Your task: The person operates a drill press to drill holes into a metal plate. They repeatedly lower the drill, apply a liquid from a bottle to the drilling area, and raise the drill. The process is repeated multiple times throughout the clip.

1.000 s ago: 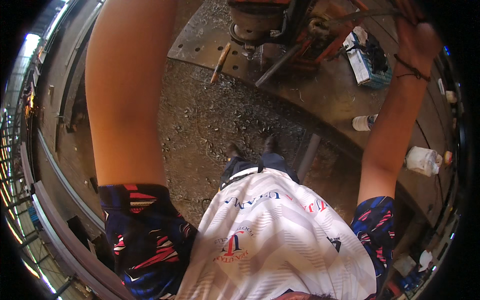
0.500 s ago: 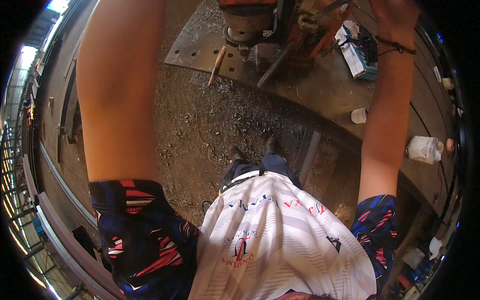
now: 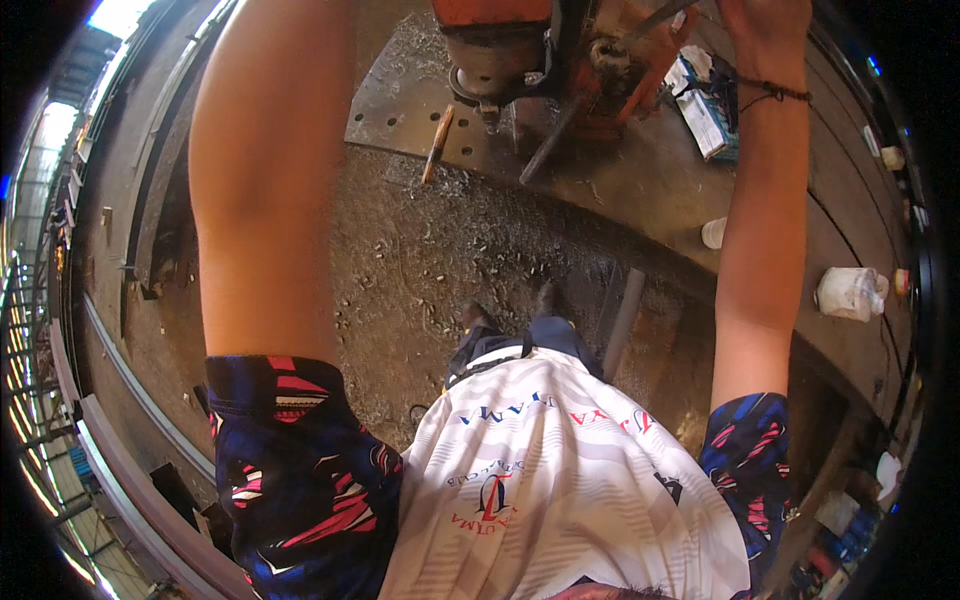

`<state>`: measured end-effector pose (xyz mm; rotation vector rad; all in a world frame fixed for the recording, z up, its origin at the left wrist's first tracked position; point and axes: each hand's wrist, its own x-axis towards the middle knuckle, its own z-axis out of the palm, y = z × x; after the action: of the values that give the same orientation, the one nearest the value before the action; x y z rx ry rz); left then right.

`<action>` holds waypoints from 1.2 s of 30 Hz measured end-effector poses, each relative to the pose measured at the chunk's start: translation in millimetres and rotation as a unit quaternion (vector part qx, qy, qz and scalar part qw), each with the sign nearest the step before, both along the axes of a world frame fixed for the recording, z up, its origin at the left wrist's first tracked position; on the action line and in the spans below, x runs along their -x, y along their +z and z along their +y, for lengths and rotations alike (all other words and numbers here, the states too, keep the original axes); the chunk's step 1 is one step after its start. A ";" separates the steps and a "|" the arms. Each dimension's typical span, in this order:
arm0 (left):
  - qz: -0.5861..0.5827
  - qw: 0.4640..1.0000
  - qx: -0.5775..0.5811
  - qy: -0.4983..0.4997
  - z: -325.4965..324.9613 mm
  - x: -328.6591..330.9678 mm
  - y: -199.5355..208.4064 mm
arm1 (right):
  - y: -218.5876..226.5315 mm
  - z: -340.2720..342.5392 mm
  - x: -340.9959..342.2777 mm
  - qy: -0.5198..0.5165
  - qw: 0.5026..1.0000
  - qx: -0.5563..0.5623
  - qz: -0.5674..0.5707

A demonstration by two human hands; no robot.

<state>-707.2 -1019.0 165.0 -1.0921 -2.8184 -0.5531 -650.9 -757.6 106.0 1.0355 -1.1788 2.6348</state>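
Observation:
An orange and dark drilling machine [image 3: 495, 45] stands at the top, its lower tip over a steel plate [image 3: 385, 125] with a few drilled holes. My left forearm [image 3: 270, 180] reaches past the upper edge to the left of the machine, so the left hand is out of the picture. My right hand [image 3: 768, 22] shows only in part at the top right, close to a dark rod [image 3: 662, 18] by the machine; its fingers are cut off or hidden. A thin stick with a light wooden surface [image 3: 437, 145] lies across the plate's near edge.
Metal chips [image 3: 430, 270] litter the floor near my boots. A blue and white box [image 3: 700, 115] lies right of the machine. A white cup-like container [image 3: 713, 233] is partly behind my right forearm. Farther right is a whitish plastic jug [image 3: 850, 293]. Long steel bars [image 3: 140, 490] run along the left.
My left forearm has shifted to the right and my right forearm slightly to the left. The whole view has moved a little. The machine and the stick keep their places on the plate.

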 end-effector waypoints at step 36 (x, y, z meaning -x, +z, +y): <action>0.234 0.922 -0.199 0.234 4.2 -54.4 -51.5 | -1.2 -23.6 -43.6 -0.176 0.979 -0.053 0.085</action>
<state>-652.9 -1014.9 113.4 -0.3817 -2.2824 -0.6623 -607.3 -781.1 104.7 0.9416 -1.3343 2.1920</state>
